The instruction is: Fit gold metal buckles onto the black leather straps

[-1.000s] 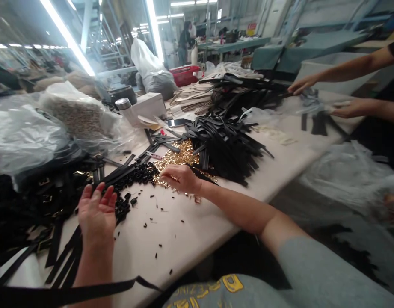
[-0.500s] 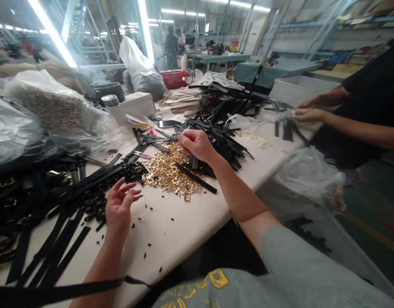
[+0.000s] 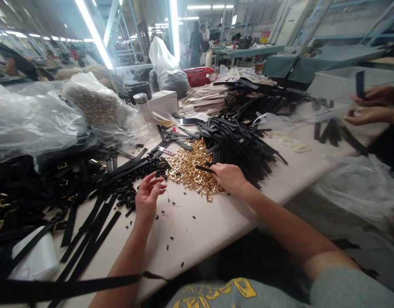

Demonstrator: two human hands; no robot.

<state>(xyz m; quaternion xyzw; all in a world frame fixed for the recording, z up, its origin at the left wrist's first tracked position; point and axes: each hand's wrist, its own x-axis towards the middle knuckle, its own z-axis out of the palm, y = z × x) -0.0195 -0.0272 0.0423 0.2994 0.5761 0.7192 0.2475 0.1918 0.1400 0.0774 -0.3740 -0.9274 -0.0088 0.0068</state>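
I see the right hand (image 3: 230, 177) fingers-down on the gold buckle heap's (image 3: 187, 167) right edge, touching a short black strap (image 3: 203, 168) whose long axis runs leftward toward the left hand (image 3: 147, 197) (half-curled, palm up, beside the black loops (image 3: 129, 188)). I cannot tell whether either hand grips anything.

clear plastic bags (image 3: 33, 119) occupy the left side of the table (image 3: 197, 231). a steel-capped flask (image 3: 142, 105) stands upright just beside a white box (image 3: 163, 102). a red basket (image 3: 198, 76) sits beyond a stack of beige strips (image 3: 205, 96).
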